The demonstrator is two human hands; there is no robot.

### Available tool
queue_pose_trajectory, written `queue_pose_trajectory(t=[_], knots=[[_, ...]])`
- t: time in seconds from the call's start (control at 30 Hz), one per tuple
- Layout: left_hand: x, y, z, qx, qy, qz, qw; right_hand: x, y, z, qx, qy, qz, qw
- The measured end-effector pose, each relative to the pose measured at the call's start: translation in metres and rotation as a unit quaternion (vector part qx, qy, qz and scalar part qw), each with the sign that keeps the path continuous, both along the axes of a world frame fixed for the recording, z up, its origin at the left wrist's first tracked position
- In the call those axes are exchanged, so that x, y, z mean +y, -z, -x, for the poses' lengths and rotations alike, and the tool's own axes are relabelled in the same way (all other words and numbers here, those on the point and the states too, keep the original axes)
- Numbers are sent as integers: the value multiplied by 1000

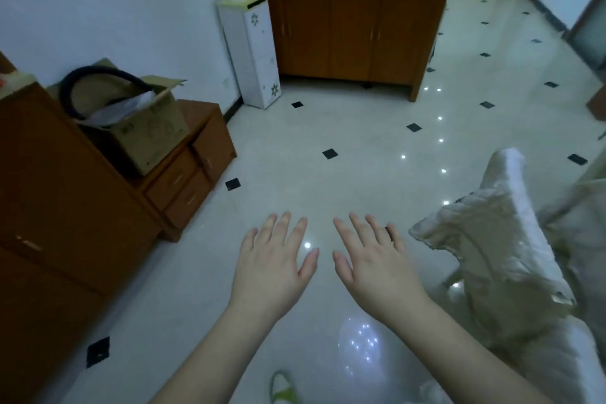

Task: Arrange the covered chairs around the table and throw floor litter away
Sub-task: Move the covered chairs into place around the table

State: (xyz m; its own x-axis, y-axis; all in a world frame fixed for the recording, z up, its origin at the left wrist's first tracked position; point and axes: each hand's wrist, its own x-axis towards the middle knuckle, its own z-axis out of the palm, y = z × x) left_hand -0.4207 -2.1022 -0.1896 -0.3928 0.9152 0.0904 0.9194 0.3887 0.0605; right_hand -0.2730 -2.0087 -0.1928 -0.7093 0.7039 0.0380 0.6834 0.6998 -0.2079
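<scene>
My left hand (273, 267) and my right hand (377, 267) are stretched out side by side over the glossy floor, palms down, fingers straight and spread, holding nothing. A chair under a cream cloth cover (498, 259) stands just right of my right hand, apart from it. A second covered shape (587, 207) shows at the right edge. Something green (283, 387) and a crumpled white piece (434, 392) lie at the bottom edge; what they are is unclear. No table is in view.
A brown cabinet (59, 200) with low drawers (193, 167) lines the left wall, with an open cardboard box (144, 128) on top. A white tower unit (252, 49) stands by a large wooden sideboard (347, 29) at the back. Tiled floor (328, 128) stretches ahead.
</scene>
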Motion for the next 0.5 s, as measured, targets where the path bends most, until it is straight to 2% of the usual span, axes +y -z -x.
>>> queue_pose_trajectory(t=[0.13,0.3,0.5], knots=[[62,-3,64,4,41,-34,999,54,1,41,5,59,-20,998],[127,-11,140,-3,77,-23,997,111,-5,101,-12,102,-26,994],[218,-13,189,-5,145,-16,989,172,-3,141,-25,155,-16,988]])
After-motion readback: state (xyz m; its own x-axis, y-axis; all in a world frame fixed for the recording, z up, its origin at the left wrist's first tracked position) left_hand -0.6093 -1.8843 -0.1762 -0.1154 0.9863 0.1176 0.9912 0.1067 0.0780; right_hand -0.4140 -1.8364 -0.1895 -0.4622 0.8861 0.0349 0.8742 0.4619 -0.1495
